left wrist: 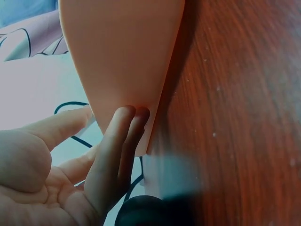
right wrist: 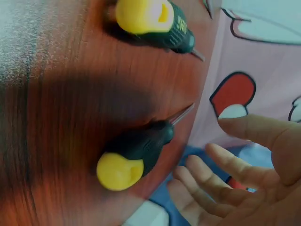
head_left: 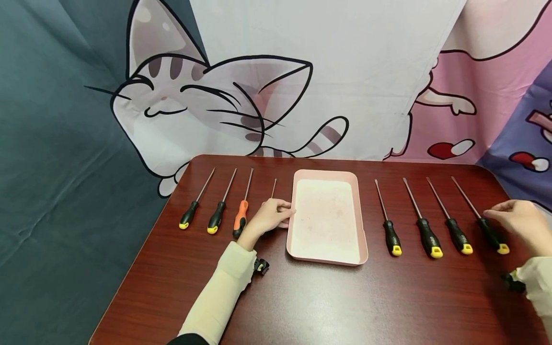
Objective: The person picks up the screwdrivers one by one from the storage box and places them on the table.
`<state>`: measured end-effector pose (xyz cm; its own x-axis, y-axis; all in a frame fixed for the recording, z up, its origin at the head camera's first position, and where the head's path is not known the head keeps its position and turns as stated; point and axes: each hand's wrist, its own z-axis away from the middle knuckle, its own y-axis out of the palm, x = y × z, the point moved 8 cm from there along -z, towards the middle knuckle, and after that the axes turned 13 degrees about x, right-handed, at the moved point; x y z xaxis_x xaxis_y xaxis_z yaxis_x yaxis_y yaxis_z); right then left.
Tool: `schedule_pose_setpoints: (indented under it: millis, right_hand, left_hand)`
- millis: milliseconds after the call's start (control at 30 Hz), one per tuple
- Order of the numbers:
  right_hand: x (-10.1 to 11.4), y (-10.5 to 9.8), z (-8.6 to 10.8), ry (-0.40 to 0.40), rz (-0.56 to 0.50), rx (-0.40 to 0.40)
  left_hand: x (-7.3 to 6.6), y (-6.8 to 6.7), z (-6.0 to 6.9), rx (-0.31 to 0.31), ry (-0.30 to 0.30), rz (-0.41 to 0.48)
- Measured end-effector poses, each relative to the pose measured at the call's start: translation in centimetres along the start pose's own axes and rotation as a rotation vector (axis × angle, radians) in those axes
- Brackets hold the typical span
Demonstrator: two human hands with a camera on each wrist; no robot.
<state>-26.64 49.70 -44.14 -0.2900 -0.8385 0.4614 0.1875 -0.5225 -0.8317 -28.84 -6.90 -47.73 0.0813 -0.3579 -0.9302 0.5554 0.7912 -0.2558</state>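
A shallow pink tray (head_left: 327, 220) lies on the table. My left hand (head_left: 269, 215) is at its left side, and in the left wrist view its fairly straight fingers (left wrist: 123, 136) touch the tray's outer wall (left wrist: 122, 52). Under that hand lies a screwdriver whose thin shaft (head_left: 274, 188) shows while its handle is hidden. At the far right, my right hand (head_left: 519, 223) hovers beside the rightmost black-and-yellow screwdriver (head_left: 491, 235). In the right wrist view, that hand's fingers (right wrist: 202, 174) are spread and hold nothing, apart from the screwdriver's handle (right wrist: 136, 146).
Left of the tray lie an orange-and-black screwdriver (head_left: 241, 215) and two black-and-yellow ones, (head_left: 217, 215) being the handle of the nearer. To its right, several black-and-yellow screwdrivers (head_left: 427, 235) lie in a row. A cat-print cloth (head_left: 371, 86) hangs behind the brown table (head_left: 302, 306).
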Motion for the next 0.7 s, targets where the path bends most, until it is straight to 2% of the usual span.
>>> schedule_pose_setpoints:
  millis: [100,300,500,600,700]
  right_hand:
    - [2.6,-0.5,1.3,-0.048,0.098,-0.09]
    - [6.9,-0.5,3.0,-0.184,0.129,-0.163]
    - [10.4,0.7,4.5,-0.318,0.103,-0.165]
    - [11.9,1.4,5.4,-0.399,0.095,-0.153]
    - [12.9,2.0,6.3,-0.438,0.084,-0.137]
  left_hand:
    - [-0.3,0.0,0.2,0.011,0.005,-0.037]
    - [-1.3,-0.3,0.5,0.012,0.038,-0.132]
    - [-2.1,-1.0,1.2,-0.026,0.032,-0.267]
    - [-2.5,-1.3,1.6,-0.049,0.047,-0.357]
    - [-2.9,-1.5,2.0,-0.081,0.064,-0.442]
